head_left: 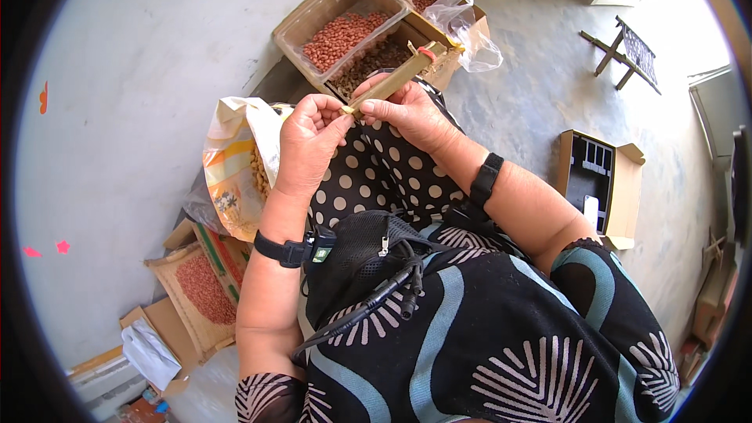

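Left fingers (337, 127) pinch a pale pod (348, 110) at the end of a bamboo strip (403, 76) right fingers (382, 111) grip.

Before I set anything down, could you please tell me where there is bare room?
Bare floor lies between the folding stool and open carton. Around the left hand, the plastic peanut tub and printed sack crowd the space.

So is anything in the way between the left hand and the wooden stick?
Only a small pale piece, maybe a peanut, pinched by the left hand at the near end of the wooden stick. The right hand holds the stick; nothing else visible blocks it.
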{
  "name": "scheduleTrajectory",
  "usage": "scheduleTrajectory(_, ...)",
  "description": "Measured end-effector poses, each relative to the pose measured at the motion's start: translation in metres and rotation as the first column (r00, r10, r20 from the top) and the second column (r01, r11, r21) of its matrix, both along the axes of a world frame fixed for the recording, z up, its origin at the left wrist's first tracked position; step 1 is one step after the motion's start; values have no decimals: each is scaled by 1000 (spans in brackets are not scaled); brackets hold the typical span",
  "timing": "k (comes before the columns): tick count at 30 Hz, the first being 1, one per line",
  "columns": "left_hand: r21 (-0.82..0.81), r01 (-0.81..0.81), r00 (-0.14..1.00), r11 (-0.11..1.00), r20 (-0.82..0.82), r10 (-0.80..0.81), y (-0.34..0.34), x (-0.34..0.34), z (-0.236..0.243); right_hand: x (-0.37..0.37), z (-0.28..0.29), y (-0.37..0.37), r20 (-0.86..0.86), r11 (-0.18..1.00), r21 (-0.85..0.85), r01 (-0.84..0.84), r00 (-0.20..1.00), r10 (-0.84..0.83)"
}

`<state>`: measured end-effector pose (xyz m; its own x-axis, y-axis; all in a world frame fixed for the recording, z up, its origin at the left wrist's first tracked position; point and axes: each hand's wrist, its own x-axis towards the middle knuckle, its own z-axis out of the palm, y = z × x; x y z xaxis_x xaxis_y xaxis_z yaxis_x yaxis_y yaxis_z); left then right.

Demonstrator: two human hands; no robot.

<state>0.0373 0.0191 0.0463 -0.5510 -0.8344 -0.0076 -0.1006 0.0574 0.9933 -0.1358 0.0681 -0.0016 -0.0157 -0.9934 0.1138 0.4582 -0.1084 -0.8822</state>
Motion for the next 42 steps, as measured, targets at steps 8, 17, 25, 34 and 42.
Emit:
scheduleTrajectory(8,-5,14,1000,1000,11,-14,1,-3,-1,0,-5,0,57,1000,-13,9,998,-8)
scheduleTrajectory(17,197,61,985,979,-171,-27,3,-10,-2,-3,-10,0,121,999,-33,15,993,-11)
scheduleTrajectory(25,188,51,984,981,-179,-17,1,-16,-8,-3,-13,1,104,999,-17,36,994,-34)
scheduleTrajectory(34,144,42,987,989,-158,-19,3,-19,-9,-3,-12,3,154,998,-2,66,986,-65)
scheduleTrajectory(42,302,22,968,953,-245,55,0,-18,-16,-3,-15,-1,195,996,30,90,976,-94)
